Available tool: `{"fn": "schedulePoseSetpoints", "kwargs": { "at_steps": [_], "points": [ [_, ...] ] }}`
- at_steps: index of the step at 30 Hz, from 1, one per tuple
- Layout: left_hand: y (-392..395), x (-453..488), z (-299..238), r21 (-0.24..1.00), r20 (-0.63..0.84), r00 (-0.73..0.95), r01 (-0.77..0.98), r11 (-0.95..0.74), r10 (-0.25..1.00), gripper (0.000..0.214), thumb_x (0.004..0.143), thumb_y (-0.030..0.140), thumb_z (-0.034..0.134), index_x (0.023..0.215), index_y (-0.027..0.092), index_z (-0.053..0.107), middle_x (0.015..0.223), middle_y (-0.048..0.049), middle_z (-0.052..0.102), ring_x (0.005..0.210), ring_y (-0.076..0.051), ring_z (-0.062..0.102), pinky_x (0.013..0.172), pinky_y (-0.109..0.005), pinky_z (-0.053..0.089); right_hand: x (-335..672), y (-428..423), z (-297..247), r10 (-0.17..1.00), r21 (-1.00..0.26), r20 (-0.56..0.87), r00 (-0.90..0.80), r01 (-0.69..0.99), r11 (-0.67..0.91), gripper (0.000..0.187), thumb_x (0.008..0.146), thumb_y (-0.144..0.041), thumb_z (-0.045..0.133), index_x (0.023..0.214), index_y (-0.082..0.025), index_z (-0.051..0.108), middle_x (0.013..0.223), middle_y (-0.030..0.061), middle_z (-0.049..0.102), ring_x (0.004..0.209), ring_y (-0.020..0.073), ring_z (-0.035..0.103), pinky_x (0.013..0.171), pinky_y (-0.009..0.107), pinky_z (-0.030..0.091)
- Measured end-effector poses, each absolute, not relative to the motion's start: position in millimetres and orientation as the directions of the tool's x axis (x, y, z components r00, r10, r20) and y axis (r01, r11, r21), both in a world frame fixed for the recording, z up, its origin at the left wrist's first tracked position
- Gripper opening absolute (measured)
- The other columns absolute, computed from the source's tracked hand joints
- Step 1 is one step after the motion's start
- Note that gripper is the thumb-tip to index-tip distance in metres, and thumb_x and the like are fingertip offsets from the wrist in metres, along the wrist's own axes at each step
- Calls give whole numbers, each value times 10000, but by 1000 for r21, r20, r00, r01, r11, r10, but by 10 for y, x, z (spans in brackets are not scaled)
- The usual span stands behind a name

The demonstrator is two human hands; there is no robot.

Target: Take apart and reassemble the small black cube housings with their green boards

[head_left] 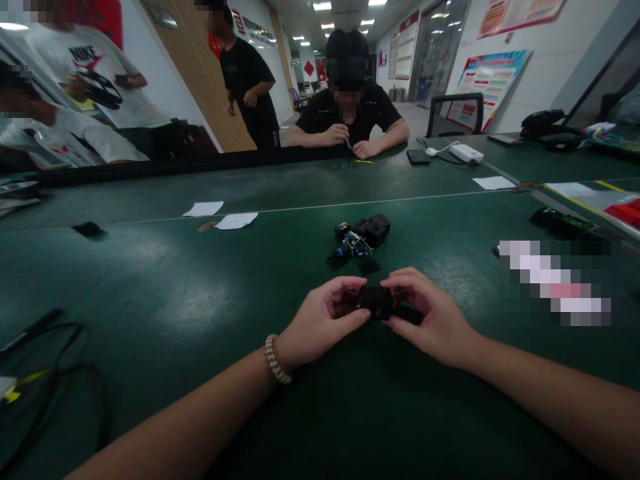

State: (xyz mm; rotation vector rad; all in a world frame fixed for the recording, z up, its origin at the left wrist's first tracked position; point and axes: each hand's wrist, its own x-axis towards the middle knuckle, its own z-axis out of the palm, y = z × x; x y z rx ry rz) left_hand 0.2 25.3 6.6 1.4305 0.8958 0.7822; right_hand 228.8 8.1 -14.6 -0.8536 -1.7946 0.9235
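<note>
Between my two hands is a small black plastic casing [376, 301], held just above the green table. My left hand [325, 317], with a beaded bracelet at the wrist, pinches its left side between thumb and fingers. On the right side, my right hand [433, 317] grips the same casing with thumb and fingertips. Part of the casing is hidden by the fingers. Just beyond my hands lies a flat black piece [369, 267]. Behind that sits a cluster of small circuit boards [356, 245] with blue parts, beside several black plastic housings [377, 229].
Paper slips [237, 221] lie left of centre. Black cables [55, 360] run along the near left. A dark green board [565, 221] and a blurred-out item [555, 280] are at right. Across the table [150, 287] a person [350, 107] sits handling something small; others are at left.
</note>
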Motion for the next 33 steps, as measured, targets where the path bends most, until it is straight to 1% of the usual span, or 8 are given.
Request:
{"fn": "schedulePoseSetpoints", "kwargs": {
  "at_steps": [4,8,11,14,18,22,26,33],
  "points": [
    [247,2,63,996,-29,463,89,-14,886,448,825,221,785,1245,179,635,1213,-105,726,1100,-251,708,994,-475,574,2275,69,-128,883,-897,332,-331,179,404,490,838,-123,717,1268,-283,548,1067,45,609,883,199,687,784,391,646],
    [237,3,68,992,-8,436,118,-48,900,411,815,225,797,1192,183,641,1166,-90,723,1076,-246,703,969,-440,575,2272,60,-120,890,-921,290,-353,148,359,485,840,-145,730,1267,-280,542,1102,46,603,793,163,684,713,350,642],
    [228,3,62,991,0,438,118,-57,899,410,819,210,790,1187,181,613,1128,-81,721,1033,-229,707,936,-407,578,2269,60,-124,884,-933,284,-371,107,345,505,827,-147,760,1264,-283,547,1136,45,580,809,156,682,741,351,646],
    [215,-1,40,991,5,445,119,-64,896,413,832,216,782,1195,189,586,1074,-68,721,973,-215,711,883,-378,581,2267,62,-136,877,-927,317,-360,76,367,483,827,-154,774,1241,-285,561,1193,52,550,832,153,673,766,357,644],
    [202,-3,10,990,22,466,113,-84,885,426,843,214,769,1218,202,567,1006,-46,710,917,-203,710,810,-341,575,2273,62,-135,874,-920,330,-356,88,382,419,856,-164,752,1219,-272,574,1227,68,546,861,161,664,776,362,637],
    [203,1,-4,989,40,466,109,-102,884,422,841,212,771,1211,207,567,1004,-38,695,866,-183,698,765,-316,573,2276,61,-124,875,-918,332,-352,92,385,380,869,-151,731,1197,-268,578,1213,71,561,882,172,659,778,364,634],
    [207,-3,-5,988,28,470,121,-95,882,438,834,201,773,1217,202,561,981,-36,694,868,-187,704,777,-327,584,2265,59,-130,871,-904,356,-339,109,413,357,874,-133,707,1181,-270,585,1197,70,563,928,191,663,817,388,625],
    [217,-32,23,997,-65,495,68,36,866,599,781,180,830,1294,200,522,1022,-60,710,949,-220,734,864,-386,603,2255,62,-115,865,-877,400,-302,149,458,338,868,-111,676,1149,-273,578,1200,78,569,1007,226,670,860,411,622]
  ]
}}
